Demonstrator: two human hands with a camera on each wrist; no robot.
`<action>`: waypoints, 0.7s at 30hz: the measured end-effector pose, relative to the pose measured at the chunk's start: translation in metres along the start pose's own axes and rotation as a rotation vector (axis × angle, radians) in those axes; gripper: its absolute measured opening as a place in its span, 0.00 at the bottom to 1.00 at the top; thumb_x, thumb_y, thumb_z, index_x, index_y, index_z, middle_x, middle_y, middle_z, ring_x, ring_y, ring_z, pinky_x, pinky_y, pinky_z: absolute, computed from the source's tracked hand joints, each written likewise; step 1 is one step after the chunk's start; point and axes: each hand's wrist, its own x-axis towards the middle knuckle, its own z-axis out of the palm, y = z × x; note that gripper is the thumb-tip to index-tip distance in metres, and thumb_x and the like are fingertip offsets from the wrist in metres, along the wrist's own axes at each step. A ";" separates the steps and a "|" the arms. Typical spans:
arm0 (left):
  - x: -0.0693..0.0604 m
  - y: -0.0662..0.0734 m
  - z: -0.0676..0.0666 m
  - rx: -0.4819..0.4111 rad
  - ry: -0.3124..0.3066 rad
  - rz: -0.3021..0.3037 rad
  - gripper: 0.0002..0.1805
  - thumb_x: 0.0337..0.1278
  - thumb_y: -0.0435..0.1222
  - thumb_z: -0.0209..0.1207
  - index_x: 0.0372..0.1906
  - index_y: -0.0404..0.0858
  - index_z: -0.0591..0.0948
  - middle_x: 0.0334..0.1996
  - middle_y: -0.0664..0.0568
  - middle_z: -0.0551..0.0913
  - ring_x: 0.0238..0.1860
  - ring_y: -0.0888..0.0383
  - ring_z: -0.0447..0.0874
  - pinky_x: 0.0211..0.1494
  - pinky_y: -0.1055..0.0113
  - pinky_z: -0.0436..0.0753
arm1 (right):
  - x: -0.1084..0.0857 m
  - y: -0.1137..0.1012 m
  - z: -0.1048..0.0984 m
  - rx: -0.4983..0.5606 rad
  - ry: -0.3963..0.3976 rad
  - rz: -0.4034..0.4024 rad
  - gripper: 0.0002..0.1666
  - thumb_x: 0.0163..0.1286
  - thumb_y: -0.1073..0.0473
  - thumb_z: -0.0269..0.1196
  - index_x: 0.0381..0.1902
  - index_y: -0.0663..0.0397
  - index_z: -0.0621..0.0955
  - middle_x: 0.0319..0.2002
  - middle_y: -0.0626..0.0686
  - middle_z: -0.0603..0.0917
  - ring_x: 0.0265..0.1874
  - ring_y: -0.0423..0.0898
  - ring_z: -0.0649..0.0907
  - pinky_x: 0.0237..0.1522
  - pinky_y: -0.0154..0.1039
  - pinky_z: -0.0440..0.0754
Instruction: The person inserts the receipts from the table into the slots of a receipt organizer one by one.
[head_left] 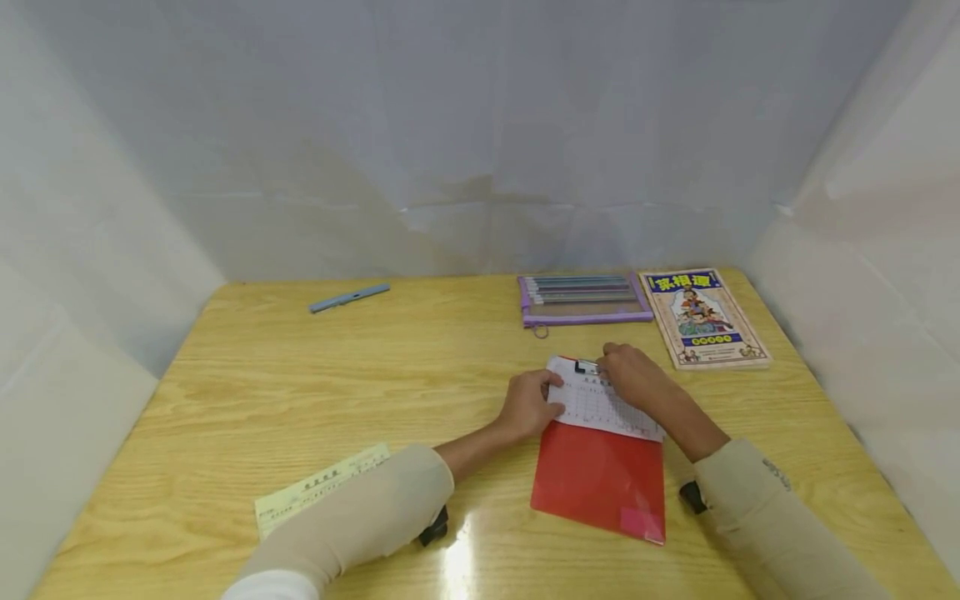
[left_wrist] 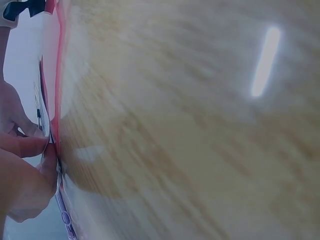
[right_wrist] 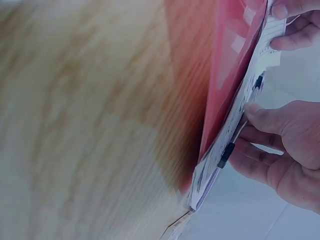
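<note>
A red clipboard (head_left: pixel 592 482) lies on the table in the head view, with a white printed form sheet (head_left: pixel 600 411) across its upper half. At its top edge sits a metal clip (head_left: pixel 587 367) with black ends. My left hand (head_left: pixel 527 404) pinches the sheet's left edge between thumb and fingers. My right hand (head_left: pixel 636 377) grips the clip from the right. In the right wrist view, the thumb and fingers of the right hand (right_wrist: pixel 292 145) close on the clip's wire lever, beside a black clip end (right_wrist: pixel 226 155). The left wrist view shows the left hand (left_wrist: pixel 30 180) at the paper's edge.
Behind lie a purple-edged pencil pouch (head_left: pixel 588 317) with several pencils and a comic-style book (head_left: pixel 707 321). A blue pen-like item (head_left: pixel 349 297) rests at the back left. A yellow form (head_left: pixel 318 487) lies partly under my left sleeve. Pale sheeting (head_left: pixel 480 142) encloses the table.
</note>
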 end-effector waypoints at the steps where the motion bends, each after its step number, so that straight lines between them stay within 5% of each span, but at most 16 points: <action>1: 0.000 0.000 0.000 0.000 0.003 0.000 0.15 0.43 0.23 0.64 0.43 0.27 0.81 0.21 0.48 0.76 0.23 0.65 0.68 0.23 0.78 0.68 | 0.000 0.000 0.000 -0.003 -0.001 0.000 0.06 0.64 0.69 0.60 0.31 0.61 0.84 0.28 0.55 0.77 0.26 0.47 0.78 0.29 0.39 0.78; 12: 0.003 0.000 0.002 0.005 0.006 0.007 0.16 0.46 0.24 0.64 0.45 0.29 0.81 0.37 0.41 0.84 0.30 0.60 0.72 0.34 0.75 0.73 | -0.001 0.000 0.001 0.005 0.024 -0.005 0.07 0.63 0.70 0.59 0.28 0.60 0.84 0.27 0.56 0.77 0.26 0.49 0.79 0.29 0.41 0.79; 21: 0.006 0.003 0.003 0.028 0.010 -0.009 0.18 0.47 0.25 0.64 0.48 0.30 0.81 0.48 0.42 0.84 0.47 0.53 0.78 0.56 0.61 0.78 | 0.000 0.001 0.003 0.016 0.054 -0.020 0.08 0.61 0.71 0.59 0.26 0.61 0.84 0.24 0.55 0.75 0.23 0.48 0.77 0.26 0.40 0.76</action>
